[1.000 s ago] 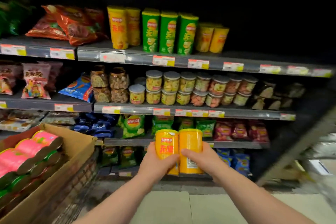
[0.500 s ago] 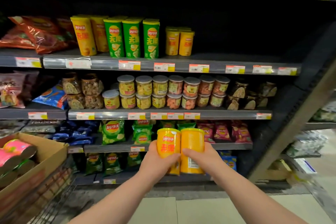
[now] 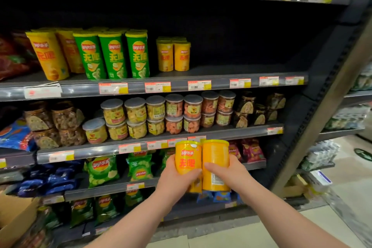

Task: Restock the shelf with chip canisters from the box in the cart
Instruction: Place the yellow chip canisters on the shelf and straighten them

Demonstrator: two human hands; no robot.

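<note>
Both grips are closed round short yellow chip canisters: the left grip curls its fingers round the left canister, and the right grip wraps the right canister. The 2 are held upright and pressed side by side in front of the shelving. Just above the grips, a grey shelf carries clear lidded snack jars stacked 2 high. Higher up, the canister shelf holds matching short yellow canisters, with 3 tall green canisters and tall yellow canisters to their left; its right part is bare. Left of the grips lie green chip bags. Far down to the left, a corner of the cardboard box shows, its contents out of view. Below the arms is pale tiled floor, and a slanted grey upright ends the unit to the right. The left canister shows a red Lay's logo over large red Chinese characters, as the shelved canisters and bags do; the right canister shows its back with a barcode. Price tags line the shelf edges, their print too small to read.
</note>
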